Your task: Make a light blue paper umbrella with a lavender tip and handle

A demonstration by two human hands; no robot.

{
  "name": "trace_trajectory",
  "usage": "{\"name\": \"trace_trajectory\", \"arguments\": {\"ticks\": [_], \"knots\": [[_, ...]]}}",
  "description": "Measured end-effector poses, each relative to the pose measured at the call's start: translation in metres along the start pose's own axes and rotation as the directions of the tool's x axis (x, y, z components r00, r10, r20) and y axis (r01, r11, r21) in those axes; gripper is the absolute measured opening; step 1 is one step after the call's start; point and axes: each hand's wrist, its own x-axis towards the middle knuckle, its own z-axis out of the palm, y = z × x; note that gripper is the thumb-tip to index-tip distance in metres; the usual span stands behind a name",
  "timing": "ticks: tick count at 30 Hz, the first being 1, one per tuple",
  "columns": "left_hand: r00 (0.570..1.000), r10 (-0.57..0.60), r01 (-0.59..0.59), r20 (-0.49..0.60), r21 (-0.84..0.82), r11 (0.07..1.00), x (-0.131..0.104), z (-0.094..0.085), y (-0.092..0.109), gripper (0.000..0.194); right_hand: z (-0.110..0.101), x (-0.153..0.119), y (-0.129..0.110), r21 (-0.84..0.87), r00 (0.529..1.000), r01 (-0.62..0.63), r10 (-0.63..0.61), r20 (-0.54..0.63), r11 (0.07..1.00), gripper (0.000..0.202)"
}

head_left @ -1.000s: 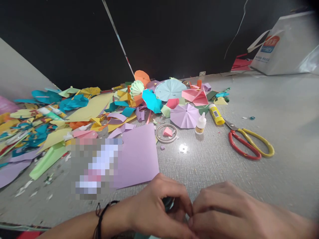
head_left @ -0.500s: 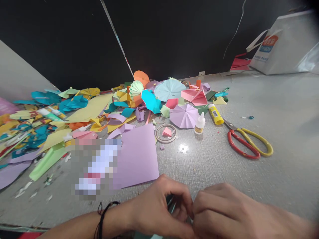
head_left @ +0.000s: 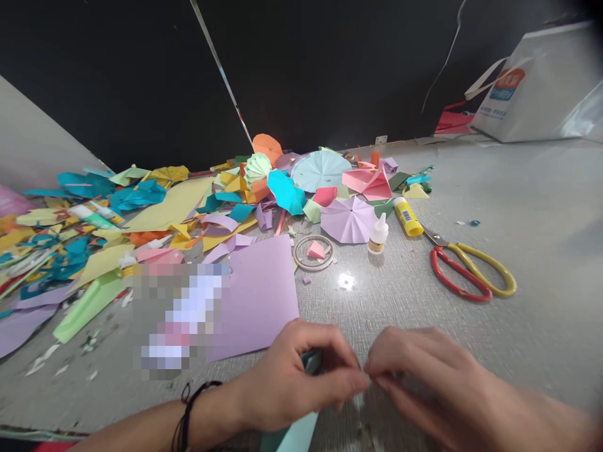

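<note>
My left hand (head_left: 306, 376), with a dark cord bracelet on its wrist, is closed in a pinch at the bottom centre. Teal paper (head_left: 300, 434) shows below this hand and through the gap between thumb and finger, so it runs inside the grip. Fingertip to fingertip with it, my right hand (head_left: 428, 376) is also pinched. Whatever lies between the right fingers is hidden. A sheet of purple paper (head_left: 259, 295) lies flat just beyond my left hand. Past the fingertips stands a small white glue bottle (head_left: 377, 237).
Scissors (head_left: 459, 257) with red and yellow handles lie at right beside a yellow glue stick (head_left: 407, 217). A ring (head_left: 296, 251) surrounds a pink paper scrap (head_left: 316, 250). Paper scraps and a pleated purple disc (head_left: 348, 220) cover the back and left. A white bag (head_left: 532, 94) stands back right.
Both hands have risen a little, and their fingers have drawn from a tight cluster into fingertip pinches. More of the teal paper shows below my left hand.
</note>
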Motion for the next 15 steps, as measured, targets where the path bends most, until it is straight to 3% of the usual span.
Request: {"name": "trace_trajectory", "arguments": {"ticks": [3, 9, 15], "knots": [[0.997, -0.049, 0.039, -0.066, -0.142, 0.989, 0.003, -0.005, 0.003, 0.031, 0.003, 0.000, 0.013, 0.045, 0.992, -0.074, 0.078, -0.095, 0.996, 0.016], [0.993, -0.063, 0.036, -0.095, -0.262, 0.964, 0.009, -0.012, 0.001, 0.024, 0.004, 0.005, 0.020, 0.170, 0.967, -0.225, 0.241, -0.081, 0.959, 0.009], [0.996, -0.061, 0.037, -0.070, -0.298, 0.954, 0.007, -0.010, 0.003, 0.024, 0.005, 0.005, 0.019, 0.205, 0.979, -0.140, 0.167, -0.119, 0.969, 0.011]]}}
